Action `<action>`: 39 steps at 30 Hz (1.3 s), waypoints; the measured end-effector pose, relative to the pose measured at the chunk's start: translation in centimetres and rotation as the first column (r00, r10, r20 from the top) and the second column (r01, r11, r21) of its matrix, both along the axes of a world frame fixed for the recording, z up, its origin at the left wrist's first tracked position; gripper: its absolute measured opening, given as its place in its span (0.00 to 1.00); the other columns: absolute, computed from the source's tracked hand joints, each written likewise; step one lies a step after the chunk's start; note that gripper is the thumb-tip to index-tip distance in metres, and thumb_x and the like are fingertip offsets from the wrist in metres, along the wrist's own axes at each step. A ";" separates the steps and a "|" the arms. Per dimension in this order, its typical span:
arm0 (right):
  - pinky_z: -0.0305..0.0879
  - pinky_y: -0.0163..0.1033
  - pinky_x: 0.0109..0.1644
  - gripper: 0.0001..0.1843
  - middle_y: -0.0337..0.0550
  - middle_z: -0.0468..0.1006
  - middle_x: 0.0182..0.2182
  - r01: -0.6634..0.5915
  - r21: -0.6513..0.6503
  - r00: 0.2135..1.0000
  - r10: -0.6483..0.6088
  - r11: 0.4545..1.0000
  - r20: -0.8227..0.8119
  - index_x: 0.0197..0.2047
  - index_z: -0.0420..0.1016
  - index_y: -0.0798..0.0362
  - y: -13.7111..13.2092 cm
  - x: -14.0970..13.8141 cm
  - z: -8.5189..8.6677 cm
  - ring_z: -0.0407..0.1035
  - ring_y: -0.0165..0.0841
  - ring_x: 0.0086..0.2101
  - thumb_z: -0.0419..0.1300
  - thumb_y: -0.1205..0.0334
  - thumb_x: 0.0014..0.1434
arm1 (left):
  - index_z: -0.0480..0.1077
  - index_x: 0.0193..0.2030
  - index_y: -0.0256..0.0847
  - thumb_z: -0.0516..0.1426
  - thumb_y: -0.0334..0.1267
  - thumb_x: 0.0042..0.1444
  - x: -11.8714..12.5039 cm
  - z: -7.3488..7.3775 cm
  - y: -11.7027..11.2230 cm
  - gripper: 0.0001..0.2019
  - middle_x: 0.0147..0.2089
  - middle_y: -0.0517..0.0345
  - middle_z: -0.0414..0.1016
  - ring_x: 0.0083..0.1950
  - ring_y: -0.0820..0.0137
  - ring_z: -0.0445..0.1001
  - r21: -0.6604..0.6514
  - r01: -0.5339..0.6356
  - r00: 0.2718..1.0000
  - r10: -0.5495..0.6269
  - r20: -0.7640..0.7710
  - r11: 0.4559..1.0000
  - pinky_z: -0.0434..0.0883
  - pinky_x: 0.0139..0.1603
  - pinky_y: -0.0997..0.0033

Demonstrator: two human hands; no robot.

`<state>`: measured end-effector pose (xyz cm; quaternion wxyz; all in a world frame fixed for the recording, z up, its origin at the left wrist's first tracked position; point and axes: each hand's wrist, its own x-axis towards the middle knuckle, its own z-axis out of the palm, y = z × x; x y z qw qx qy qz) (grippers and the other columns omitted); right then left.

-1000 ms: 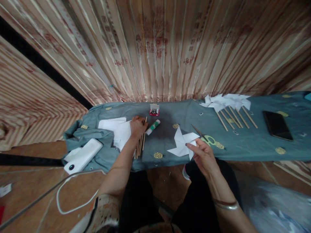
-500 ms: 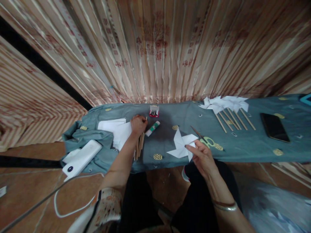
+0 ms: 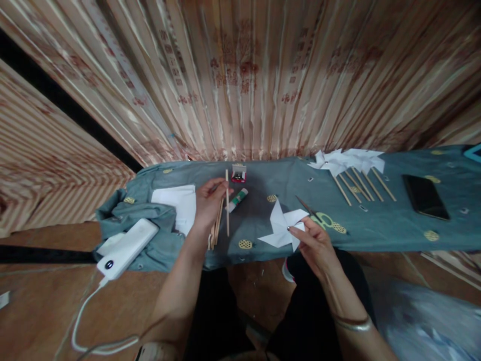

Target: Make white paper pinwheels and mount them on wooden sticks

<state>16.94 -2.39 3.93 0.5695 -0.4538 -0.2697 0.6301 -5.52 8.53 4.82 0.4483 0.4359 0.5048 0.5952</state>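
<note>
Between the thumb and fingers of my left hand (image 3: pixel 211 196) is a thin wooden stick (image 3: pixel 227 215), held nearly upright in the view. Just below that hand lie several more wooden sticks (image 3: pixel 217 228) in a bundle. My right hand (image 3: pixel 314 242) pinches a white paper pinwheel (image 3: pixel 281 226) by its right side, thumb near the centre. Beside the left hand is a green and white glue stick (image 3: pixel 238 199). Behind it stands a small open red box (image 3: pixel 239 174) with shiny metal bits inside. Scissors (image 3: pixel 319 216) with light green handles lie just beyond the right hand.
Several finished pinwheels on sticks (image 3: pixel 351 163) lie at the back right, with a black phone (image 3: pixel 425 197) farther right. White paper sheets (image 3: pixel 176 200) and a white power bank (image 3: pixel 128 248) with a cable are at the left. A pleated curtain (image 3: pixel 240 80) hangs behind the cloth-covered table (image 3: pixel 263 250).
My left hand has lifted one stick from the bundle and shifted slightly. The pinwheel in my right hand has stayed almost in place.
</note>
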 end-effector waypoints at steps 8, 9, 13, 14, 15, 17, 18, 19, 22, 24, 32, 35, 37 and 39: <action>0.72 0.33 0.32 0.24 0.37 0.82 0.30 -0.054 0.122 0.990 0.037 0.991 0.135 0.47 0.75 0.48 -3.0 -1.5 2.2 0.74 0.30 0.26 0.72 0.63 0.44 | 0.76 0.29 0.38 0.70 0.45 0.35 4.4 0.8 -8.7 0.16 0.23 0.63 0.71 0.22 0.80 0.63 -0.235 0.339 0.841 -0.182 0.509 0.911 0.61 0.23 0.79; 0.72 0.32 0.31 0.24 0.36 0.82 0.30 -0.072 0.144 0.986 0.049 0.987 0.158 0.47 0.75 0.47 -3.4 -1.8 2.6 0.74 0.29 0.26 0.72 0.63 0.45 | 0.76 0.29 0.37 0.70 0.46 0.36 4.8 0.6 -9.1 0.16 0.21 0.63 0.69 0.21 0.80 0.62 -0.267 0.397 0.815 -0.204 0.542 0.878 0.59 0.22 0.79; 0.74 0.34 0.35 0.22 0.37 0.83 0.32 -0.078 0.260 0.956 -0.002 0.963 0.294 0.48 0.74 0.45 -4.5 -2.5 3.9 0.76 0.31 0.30 0.70 0.65 0.48 | 0.76 0.26 0.36 0.71 0.46 0.35 5.8 0.4 -10.4 0.16 0.20 0.62 0.68 0.21 0.79 0.62 -0.312 0.504 0.762 -0.244 0.600 0.806 0.59 0.22 0.78; 0.74 0.35 0.36 0.22 0.37 0.83 0.33 -0.073 0.280 0.942 -0.025 0.957 0.335 0.48 0.74 0.45 -4.7 -2.5 4.1 0.76 0.32 0.31 0.69 0.65 0.49 | 0.76 0.26 0.36 0.71 0.45 0.34 5.9 0.5 -10.7 0.17 0.22 0.61 0.70 0.23 0.78 0.64 -0.317 0.505 0.760 -0.240 0.604 0.803 0.61 0.23 0.77; 0.74 0.35 0.37 0.23 0.38 0.83 0.34 -0.071 0.294 0.925 -0.048 0.953 0.378 0.49 0.74 0.45 -4.9 -2.4 4.1 0.77 0.32 0.33 0.69 0.65 0.49 | 0.76 0.25 0.36 0.72 0.44 0.33 6.1 0.6 -11.0 0.17 0.24 0.59 0.72 0.24 0.77 0.66 -0.326 0.503 0.761 -0.232 0.606 0.800 0.62 0.25 0.77; 0.75 0.35 0.39 0.24 0.38 0.83 0.36 -0.067 0.326 0.878 -0.099 0.943 0.468 0.51 0.73 0.44 -5.4 -2.1 4.0 0.78 0.33 0.34 0.68 0.66 0.51 | 0.76 0.25 0.36 0.72 0.43 0.32 6.3 0.8 -11.4 0.16 0.25 0.58 0.74 0.25 0.76 0.68 -0.346 0.514 0.760 -0.229 0.608 0.785 0.64 0.27 0.76; 0.75 0.35 0.40 0.24 0.39 0.83 0.37 -0.066 0.346 0.847 -0.131 0.936 0.515 0.53 0.72 0.43 -5.7 -2.0 3.9 0.78 0.33 0.35 0.68 0.66 0.52 | 0.76 0.24 0.36 0.72 0.42 0.31 6.4 1.0 -11.7 0.16 0.25 0.58 0.74 0.25 0.76 0.68 -0.349 0.520 0.758 -0.233 0.610 0.780 0.64 0.27 0.77; 0.75 0.35 0.41 0.25 0.39 0.83 0.37 -0.066 0.370 0.810 -0.166 0.927 0.562 0.54 0.71 0.43 -6.0 -1.8 3.8 0.78 0.34 0.36 0.67 0.66 0.52 | 0.76 0.23 0.36 0.72 0.42 0.31 6.5 1.2 -11.9 0.15 0.24 0.59 0.73 0.25 0.76 0.68 -0.346 0.524 0.755 -0.238 0.611 0.778 0.64 0.27 0.77; 0.76 0.39 0.43 0.28 0.42 0.83 0.39 -0.080 0.464 0.674 -0.295 0.882 0.677 0.57 0.69 0.44 -6.9 -1.4 3.6 0.79 0.36 0.36 0.67 0.67 0.53 | 0.75 0.20 0.37 0.72 0.40 0.31 6.7 1.9 -12.3 0.13 0.23 0.60 0.72 0.25 0.77 0.66 -0.299 0.522 0.751 -0.264 0.605 0.799 0.63 0.27 0.78; 0.75 0.42 0.45 0.31 0.42 0.83 0.41 -0.120 0.525 0.580 -0.369 0.843 0.726 0.59 0.67 0.43 -7.2 -1.3 3.9 0.79 0.38 0.36 0.66 0.68 0.52 | 0.75 0.18 0.38 0.72 0.40 0.31 6.7 2.3 -12.4 0.12 0.22 0.60 0.70 0.24 0.77 0.65 -0.268 0.530 0.748 -0.295 0.594 0.805 0.62 0.27 0.77; 0.76 0.41 0.38 0.29 0.39 0.83 0.34 -0.280 0.577 0.479 -0.409 0.767 0.777 0.59 0.65 0.42 -6.9 -1.2 6.2 0.79 0.39 0.33 0.61 0.68 0.55 | 0.78 0.20 0.41 0.72 0.40 0.34 6.3 2.7 -12.3 0.09 0.26 0.57 0.72 0.27 0.75 0.68 -0.202 0.552 0.765 -0.395 0.508 0.809 0.63 0.28 0.76; 0.76 0.42 0.39 0.22 0.40 0.83 0.34 -0.280 0.546 0.468 -0.384 0.790 0.796 0.54 0.69 0.44 -7.0 -1.0 6.3 0.78 0.39 0.33 0.62 0.65 0.55 | 0.79 0.21 0.43 0.72 0.42 0.35 6.1 2.7 -12.3 0.08 0.25 0.57 0.72 0.27 0.74 0.68 -0.162 0.552 0.774 -0.431 0.463 0.818 0.64 0.28 0.75; 0.75 0.43 0.39 0.19 0.41 0.82 0.33 -0.274 0.522 0.455 -0.370 0.807 0.810 0.50 0.71 0.45 -7.1 -0.9 6.3 0.78 0.39 0.32 0.63 0.64 0.55 | 0.80 0.22 0.44 0.71 0.42 0.36 6.0 2.5 -12.3 0.08 0.25 0.56 0.73 0.27 0.74 0.68 -0.143 0.557 0.777 -0.452 0.439 0.818 0.64 0.28 0.75; 0.75 0.42 0.38 0.15 0.41 0.82 0.32 -0.283 0.492 0.443 -0.343 0.823 0.828 0.47 0.73 0.46 -7.2 -0.8 6.4 0.77 0.39 0.31 0.62 0.64 0.55 | 0.80 0.23 0.45 0.71 0.42 0.38 5.8 2.3 -12.3 0.07 0.26 0.56 0.74 0.27 0.73 0.69 -0.129 0.563 0.779 -0.472 0.413 0.816 0.64 0.28 0.74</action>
